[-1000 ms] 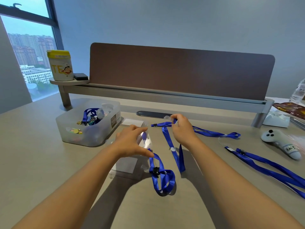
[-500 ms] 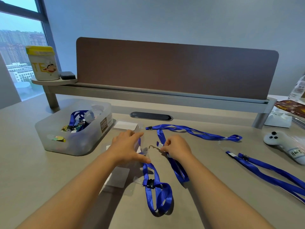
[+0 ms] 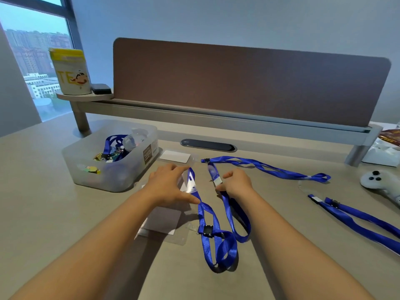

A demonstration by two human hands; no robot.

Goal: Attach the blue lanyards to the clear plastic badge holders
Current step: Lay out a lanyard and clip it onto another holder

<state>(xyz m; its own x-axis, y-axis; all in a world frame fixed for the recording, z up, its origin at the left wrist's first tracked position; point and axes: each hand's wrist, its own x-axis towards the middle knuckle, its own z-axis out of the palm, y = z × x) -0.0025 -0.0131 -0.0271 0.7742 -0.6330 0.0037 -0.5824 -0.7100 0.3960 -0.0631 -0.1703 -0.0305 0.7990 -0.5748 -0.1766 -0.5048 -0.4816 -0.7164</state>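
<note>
Both hands have drawn apart a little since the earlier frame, the right now pulled back from the far lanyard. Nearest, a looped blue lanyard [image 3: 214, 239] runs away from the viewer, its long axis toward the left hand [image 3: 171, 187], which presses spread fingers on a clear badge holder [image 3: 188, 184]. Just right, the right hand [image 3: 236, 184] pinches a second lanyard's clip end [image 3: 217, 181], close beside that holder; the coming move looks like a short leftward reach. I count four lanyards on the desk, at least three holders, and more lanyard in the bin [image 3: 112, 178].
</note>
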